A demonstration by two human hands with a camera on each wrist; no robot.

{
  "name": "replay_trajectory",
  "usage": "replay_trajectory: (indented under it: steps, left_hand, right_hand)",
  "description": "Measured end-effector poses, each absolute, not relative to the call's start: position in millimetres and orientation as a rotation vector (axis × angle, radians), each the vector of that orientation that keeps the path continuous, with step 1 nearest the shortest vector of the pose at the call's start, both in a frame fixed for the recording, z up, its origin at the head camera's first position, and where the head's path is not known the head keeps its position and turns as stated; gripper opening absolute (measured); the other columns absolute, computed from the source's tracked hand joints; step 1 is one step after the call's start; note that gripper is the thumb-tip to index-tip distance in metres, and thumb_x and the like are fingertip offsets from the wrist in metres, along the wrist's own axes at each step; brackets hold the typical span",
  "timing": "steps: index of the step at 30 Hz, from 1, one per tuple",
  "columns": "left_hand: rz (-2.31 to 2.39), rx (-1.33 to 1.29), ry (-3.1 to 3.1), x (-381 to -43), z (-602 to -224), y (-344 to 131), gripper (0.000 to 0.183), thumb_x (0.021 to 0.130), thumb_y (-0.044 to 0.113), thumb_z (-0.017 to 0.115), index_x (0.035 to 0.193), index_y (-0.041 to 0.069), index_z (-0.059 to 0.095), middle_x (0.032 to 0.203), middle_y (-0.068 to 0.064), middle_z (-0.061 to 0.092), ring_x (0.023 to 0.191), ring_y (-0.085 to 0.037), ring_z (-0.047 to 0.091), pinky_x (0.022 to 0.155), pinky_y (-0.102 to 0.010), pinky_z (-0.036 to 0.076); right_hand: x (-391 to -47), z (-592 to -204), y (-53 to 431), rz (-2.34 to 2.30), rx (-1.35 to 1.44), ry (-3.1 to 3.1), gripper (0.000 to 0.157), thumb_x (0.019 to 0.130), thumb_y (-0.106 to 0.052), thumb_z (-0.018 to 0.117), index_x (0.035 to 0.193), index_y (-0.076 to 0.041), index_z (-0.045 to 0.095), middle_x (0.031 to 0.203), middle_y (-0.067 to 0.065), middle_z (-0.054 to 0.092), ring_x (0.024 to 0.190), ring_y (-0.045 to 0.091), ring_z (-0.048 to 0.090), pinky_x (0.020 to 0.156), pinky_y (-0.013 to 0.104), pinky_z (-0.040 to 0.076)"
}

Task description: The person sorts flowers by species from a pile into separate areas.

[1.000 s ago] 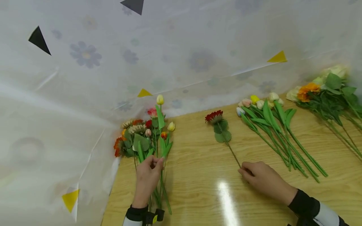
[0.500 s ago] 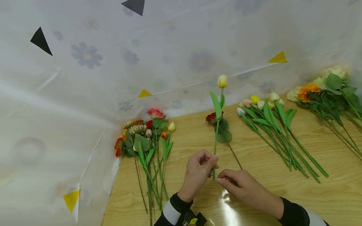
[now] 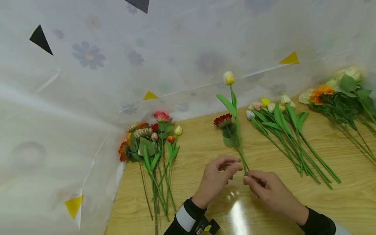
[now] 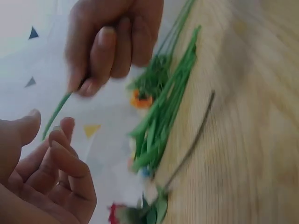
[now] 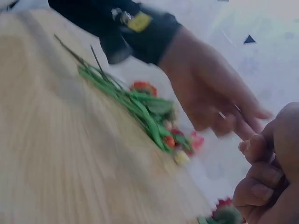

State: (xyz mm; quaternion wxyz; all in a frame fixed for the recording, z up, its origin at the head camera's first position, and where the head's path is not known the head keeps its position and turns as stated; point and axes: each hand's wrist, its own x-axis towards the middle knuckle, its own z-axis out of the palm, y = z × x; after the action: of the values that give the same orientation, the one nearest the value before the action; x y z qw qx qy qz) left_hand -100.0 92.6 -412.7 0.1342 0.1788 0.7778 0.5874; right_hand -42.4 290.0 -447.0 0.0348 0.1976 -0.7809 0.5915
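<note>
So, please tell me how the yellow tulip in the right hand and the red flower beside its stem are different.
The yellow tulip is held up in the grip of the right hand; the red flower lies on the table.
The yellow tulip has a smooth, closed bloom; the red flower has a wide, many-petalled one.
The yellow tulip's leaves are long and narrow; the red flower's are rounded.
Both have one bloom on a slender stem.

Right hand [image 4: 112,39] pinching green stem [image 4: 56,112], left hand [image 4: 44,177] alongside
</note>
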Motion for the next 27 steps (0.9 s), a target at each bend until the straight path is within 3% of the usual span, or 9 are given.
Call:
replay_trajectory:
  steps: [3, 8, 11, 16, 20, 23, 27]
  left_hand:
    - [1.603, 0.450, 2.369, -104, -415, 70, 0.026, 0.096, 0.042, 0.065, 0.118, 0.030, 0.070, 0.103, 0.003, 0.072, 0.078, -0.029, 0.066, 0.057, -0.034, 0.055]
    - [1.316, 0.320, 2.730, -111, -417, 15, 0.028, 0.096, 0.045, 0.063, 0.115, 0.025, 0.071, 0.103, 0.002, 0.072, 0.077, -0.014, 0.064, 0.062, -0.025, 0.051]
    - [1.038, 0.224, 2.973, -115, -417, -18, 0.024, 0.097, 0.039, 0.064, 0.108, 0.021, 0.073, 0.097, 0.002, 0.073, 0.068, -0.005, 0.059, 0.055, -0.022, 0.047]
    - [0.444, 0.054, 3.272, -116, -420, -57, 0.018, 0.093, 0.034, 0.070, 0.088, 0.017, 0.074, 0.073, 0.001, 0.069, 0.045, -0.005, 0.046, 0.039, -0.023, 0.033]
    - [0.191, -0.024, 3.311, -115, -430, -73, 0.032, 0.085, 0.036, 0.078, 0.064, 0.017, 0.064, 0.048, 0.004, 0.048, 0.037, -0.008, 0.034, 0.037, -0.024, 0.021]
    - [0.136, -0.018, 3.301, -114, -437, -76, 0.040, 0.081, 0.036, 0.082, 0.055, 0.019, 0.056, 0.043, 0.007, 0.036, 0.036, -0.009, 0.031, 0.038, -0.023, 0.018]
    - [0.125, 0.002, 3.291, -114, -442, -76, 0.043, 0.080, 0.033, 0.082, 0.055, 0.018, 0.051, 0.045, 0.006, 0.036, 0.036, -0.010, 0.033, 0.038, -0.024, 0.019]
  right_hand:
    - [-45, -451, 313, 1.628, 0.542, -2.447, 0.023, 0.101, -0.005, 0.055, 0.088, -0.022, 0.062, 0.059, -0.014, 0.045, 0.046, -0.001, 0.038, 0.044, 0.019, 0.036]
    - [-46, -468, 365, 1.272, 0.432, -2.574, 0.019, 0.098, -0.003, 0.059, 0.086, -0.017, 0.066, 0.056, -0.019, 0.040, 0.045, -0.004, 0.030, 0.043, 0.017, 0.029]
    - [-45, -477, 396, 1.017, 0.304, -2.729, 0.015, 0.098, -0.007, 0.060, 0.085, -0.011, 0.067, 0.055, -0.015, 0.041, 0.045, -0.003, 0.028, 0.044, 0.019, 0.026]
    - [-45, -484, 433, 0.727, 0.076, -3.027, 0.022, 0.100, -0.014, 0.057, 0.095, 0.004, 0.069, 0.057, -0.005, 0.045, 0.048, 0.008, 0.033, 0.050, 0.025, 0.025]
    - [-51, -488, 447, 0.707, -0.029, -3.182, 0.032, 0.101, -0.018, 0.054, 0.103, 0.011, 0.067, 0.062, 0.002, 0.054, 0.051, 0.016, 0.042, 0.051, 0.031, 0.030]
    - [-54, -493, 450, 0.702, -0.061, -3.240, 0.031, 0.101, -0.019, 0.053, 0.100, 0.008, 0.068, 0.065, 0.003, 0.058, 0.053, 0.016, 0.045, 0.052, 0.033, 0.033]
    - [-55, -499, 451, 0.698, -0.081, -3.251, 0.028, 0.101, -0.020, 0.050, 0.084, -0.004, 0.065, 0.059, 0.001, 0.049, 0.051, 0.016, 0.042, 0.051, 0.032, 0.031]
